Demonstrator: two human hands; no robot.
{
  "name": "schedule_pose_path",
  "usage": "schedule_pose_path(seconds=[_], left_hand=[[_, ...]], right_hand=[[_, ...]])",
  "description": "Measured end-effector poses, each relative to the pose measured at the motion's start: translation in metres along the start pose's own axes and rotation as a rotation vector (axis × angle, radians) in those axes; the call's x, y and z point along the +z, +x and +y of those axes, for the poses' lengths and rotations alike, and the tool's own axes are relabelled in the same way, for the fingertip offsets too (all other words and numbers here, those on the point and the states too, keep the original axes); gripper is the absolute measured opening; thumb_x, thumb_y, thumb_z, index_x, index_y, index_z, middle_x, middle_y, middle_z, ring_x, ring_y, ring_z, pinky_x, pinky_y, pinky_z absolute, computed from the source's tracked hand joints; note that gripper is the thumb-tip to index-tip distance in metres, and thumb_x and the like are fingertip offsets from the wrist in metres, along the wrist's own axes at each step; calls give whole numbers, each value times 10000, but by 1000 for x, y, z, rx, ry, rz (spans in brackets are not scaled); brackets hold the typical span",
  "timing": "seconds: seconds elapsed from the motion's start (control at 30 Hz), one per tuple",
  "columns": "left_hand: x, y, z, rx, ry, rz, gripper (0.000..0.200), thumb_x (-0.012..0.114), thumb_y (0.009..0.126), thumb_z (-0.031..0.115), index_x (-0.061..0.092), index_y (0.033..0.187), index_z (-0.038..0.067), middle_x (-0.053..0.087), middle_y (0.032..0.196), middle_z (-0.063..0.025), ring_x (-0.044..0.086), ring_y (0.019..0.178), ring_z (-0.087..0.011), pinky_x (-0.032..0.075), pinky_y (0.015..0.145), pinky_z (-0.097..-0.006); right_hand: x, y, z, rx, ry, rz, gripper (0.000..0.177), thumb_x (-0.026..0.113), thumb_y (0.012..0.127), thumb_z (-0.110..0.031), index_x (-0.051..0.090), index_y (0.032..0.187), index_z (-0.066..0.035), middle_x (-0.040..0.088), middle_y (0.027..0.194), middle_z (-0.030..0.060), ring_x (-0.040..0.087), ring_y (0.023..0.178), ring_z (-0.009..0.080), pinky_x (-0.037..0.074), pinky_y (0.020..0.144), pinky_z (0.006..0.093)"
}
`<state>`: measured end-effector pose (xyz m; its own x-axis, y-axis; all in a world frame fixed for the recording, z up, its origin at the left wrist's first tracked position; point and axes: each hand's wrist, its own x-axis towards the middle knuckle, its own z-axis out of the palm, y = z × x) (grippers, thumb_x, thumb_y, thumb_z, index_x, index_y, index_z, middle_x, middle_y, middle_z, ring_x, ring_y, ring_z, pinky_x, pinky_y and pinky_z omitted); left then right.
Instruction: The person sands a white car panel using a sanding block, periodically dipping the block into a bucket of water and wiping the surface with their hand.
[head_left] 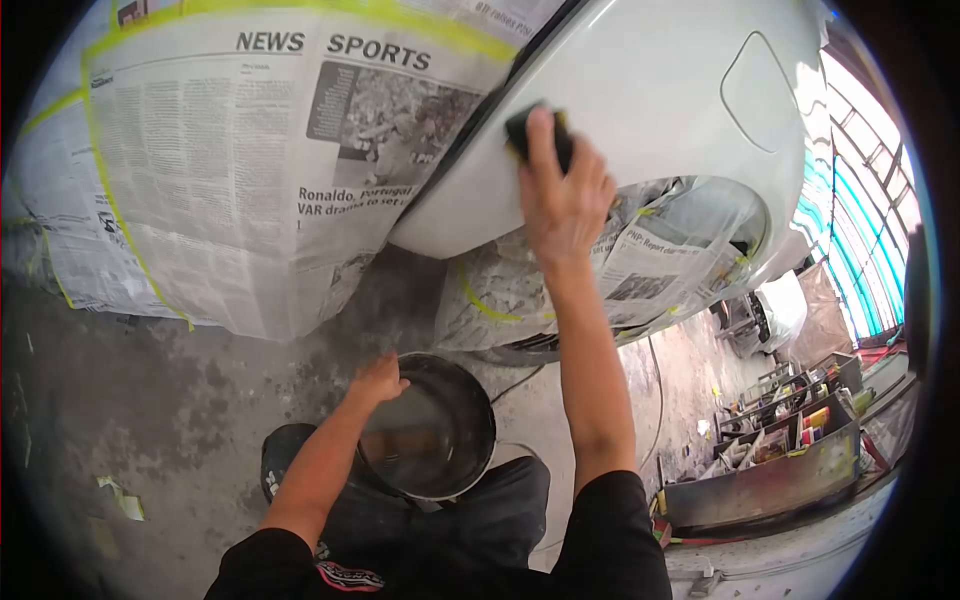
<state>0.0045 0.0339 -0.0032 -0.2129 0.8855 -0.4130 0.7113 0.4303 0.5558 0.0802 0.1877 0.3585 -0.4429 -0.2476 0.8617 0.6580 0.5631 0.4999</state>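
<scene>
My right hand point(568, 205) is closed around a black sanding block point(540, 138) with yellowish edges and holds it against the white car panel point(640, 80). Below and to the left, my left hand point(379, 380) grips the rim of a round dark basin point(470, 425). Cloudy liquid shows in the basin, which sits between my knees. Newspaper point(215, 150) edged with yellow tape covers the car's left part in view. More newspaper and plastic masking point(650, 265) wraps the wheel area, just under my right forearm.
A fuel door outline point(757, 92) marks the panel at upper right. On the right, a long metal tray point(765, 480) holds bottles and tools. A hose point(657, 400) runs over the concrete floor point(200, 400). A paper scrap point(125, 500) lies at lower left.
</scene>
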Motion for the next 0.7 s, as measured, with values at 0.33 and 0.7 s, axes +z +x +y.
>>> schedule_pose_path(seconds=[0.33,0.7], left_hand=[[4,6,1,62,-25,221,636,772,925,425,590,1339,-23,707,1202,-251,687,1159,-406,498,1058,-540],[11,4,4,2,-18,308,595,784,908,440,641,1279,-2,705,1201,-245,694,1132,-399,527,1015,-520]], right_hand=[[6,-49,-1,1,-27,76,496,700,922,-162,653,1405,-269,669,1135,170,674,903,283,492,765,400],[-7,-45,5,-164,100,-60,548,701,915,-131,631,1441,-269,675,1171,158,694,968,295,527,768,433]])
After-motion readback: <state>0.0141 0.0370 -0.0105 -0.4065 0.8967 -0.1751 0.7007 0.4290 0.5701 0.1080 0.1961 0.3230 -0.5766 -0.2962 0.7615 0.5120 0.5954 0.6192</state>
